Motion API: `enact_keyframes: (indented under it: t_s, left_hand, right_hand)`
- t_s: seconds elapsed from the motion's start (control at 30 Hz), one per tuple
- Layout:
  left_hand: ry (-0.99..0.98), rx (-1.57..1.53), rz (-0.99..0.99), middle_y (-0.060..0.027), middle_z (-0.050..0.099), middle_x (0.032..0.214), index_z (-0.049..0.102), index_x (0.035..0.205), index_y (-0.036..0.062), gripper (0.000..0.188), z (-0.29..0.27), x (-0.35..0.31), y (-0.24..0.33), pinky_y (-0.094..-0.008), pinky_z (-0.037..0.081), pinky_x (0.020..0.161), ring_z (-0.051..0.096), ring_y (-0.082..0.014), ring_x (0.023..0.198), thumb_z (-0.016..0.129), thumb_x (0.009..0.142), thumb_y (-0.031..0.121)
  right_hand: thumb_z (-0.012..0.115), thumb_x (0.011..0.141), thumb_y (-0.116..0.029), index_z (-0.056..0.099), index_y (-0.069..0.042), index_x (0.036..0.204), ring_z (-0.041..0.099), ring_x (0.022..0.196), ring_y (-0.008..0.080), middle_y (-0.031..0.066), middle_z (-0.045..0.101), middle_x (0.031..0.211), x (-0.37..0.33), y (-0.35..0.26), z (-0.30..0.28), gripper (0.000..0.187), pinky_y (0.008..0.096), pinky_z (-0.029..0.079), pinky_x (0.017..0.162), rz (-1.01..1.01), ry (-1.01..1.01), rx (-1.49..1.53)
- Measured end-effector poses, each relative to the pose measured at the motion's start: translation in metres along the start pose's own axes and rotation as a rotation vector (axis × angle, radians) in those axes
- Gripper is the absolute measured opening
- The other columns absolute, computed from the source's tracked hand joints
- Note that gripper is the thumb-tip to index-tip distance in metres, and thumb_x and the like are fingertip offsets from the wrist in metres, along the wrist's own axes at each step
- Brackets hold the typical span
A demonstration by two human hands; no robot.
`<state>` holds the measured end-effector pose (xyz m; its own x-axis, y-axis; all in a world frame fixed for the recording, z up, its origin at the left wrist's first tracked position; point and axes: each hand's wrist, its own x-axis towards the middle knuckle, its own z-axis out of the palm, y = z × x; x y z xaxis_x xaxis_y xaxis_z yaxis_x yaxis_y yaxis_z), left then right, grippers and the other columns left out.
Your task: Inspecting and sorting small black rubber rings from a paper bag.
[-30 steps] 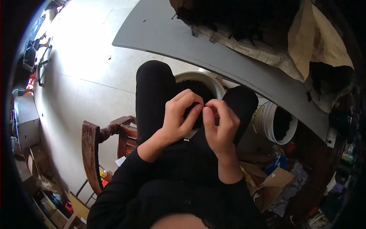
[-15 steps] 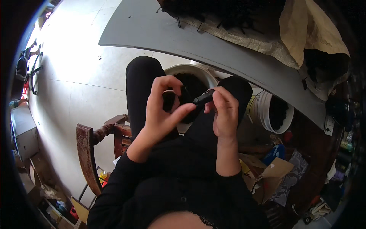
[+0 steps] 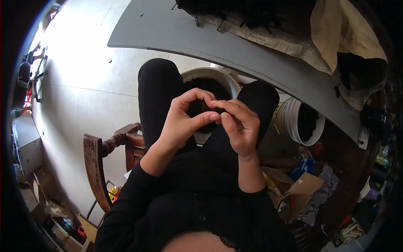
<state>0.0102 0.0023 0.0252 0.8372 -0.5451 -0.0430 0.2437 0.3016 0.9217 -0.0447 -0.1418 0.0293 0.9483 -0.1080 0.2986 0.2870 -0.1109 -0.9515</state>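
The left hand (image 3: 179, 119) and the right hand (image 3: 242, 132) meet above the lap, their thumbs and forefingers bent inward and, as I judge, closed in a pinch on one small thing. Around them, the largest thing is the grey table (image 3: 180, 33), which crosses the far side and goes down toward the right. On its far right part lies a pale sack (image 3: 327, 31), with a dark mass (image 3: 260, 17) on it. A wooden chair (image 3: 93, 168) is at the left. Between the knees is a light basin (image 3: 231, 82) with dark contents (image 3: 205, 82); to its right is a white bucket (image 3: 289, 122), also with something dark inside. The smallest is the black piece (image 3: 216, 110), located between the fingertips of both hands; they cover most of it, so its shape I cannot tell. The step in hand seems to be fine handling of this piece by both hands together. The next move, in my opinion, calls for a light and steady pinch from each side, because so small a piece could easily slip.
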Motion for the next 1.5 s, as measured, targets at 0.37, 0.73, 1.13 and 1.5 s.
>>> enact_keyframes:
  t_s: [0.37,0.73,1.13,1.5]
  left_hand:
    - [0.105,-0.409,0.013,-0.0053,0.052,0.089,0.054,0.078,0.0022,0.015,0.008,-0.007,-0.016,-0.0172,0.035,0.048,0.045,-0.0048,0.057,0.068,0.079,0.005]
    - [0.118,0.362,0.085,-0.0083,0.057,0.098,0.058,0.096,0.0026,0.025,-0.011,0.003,-0.017,-0.0253,0.045,0.068,0.056,-0.0174,0.082,0.07,0.075,0.008]
    - [-0.053,0.749,0.173,-0.0118,0.054,0.115,0.056,0.112,0.0029,0.039,-0.017,0.003,-0.012,-0.0311,0.043,0.09,0.054,-0.0231,0.105,0.065,0.074,0.0]
    - [-0.083,-0.156,0.078,-0.0042,0.056,0.107,0.044,0.129,0.0014,0.062,0.009,0.03,-0.01,-0.0255,0.044,0.085,0.053,-0.0113,0.097,0.07,0.08,0.029]
  right_hand:
    - [0.055,0.085,-0.005,0.064,0.001,0.102,0.053,0.065,0.0094,0.007,0.06,0.083,-0.005,-0.005,0.015,0.02,0.0194,0.038,0.053,-0.088,0.112,-0.155]
    - [0.055,0.083,-0.009,0.064,-0.002,0.097,0.058,0.092,0.0297,0.0142,0.061,0.1,0.086,0.012,-0.045,0.018,0.037,0.046,0.082,-0.27,0.256,-0.894]
    - [0.051,0.082,-0.005,0.061,-0.012,0.11,0.061,0.091,0.0319,0.0153,0.063,0.102,0.157,0.035,-0.121,0.03,0.0411,0.049,0.076,0.138,0.165,-1.54]
    - [0.06,0.077,0.004,0.06,-0.002,0.1,0.06,0.08,0.0284,0.0127,0.061,0.088,0.016,0.002,0.0,0.023,0.0334,0.048,0.071,-0.206,0.195,-0.361]
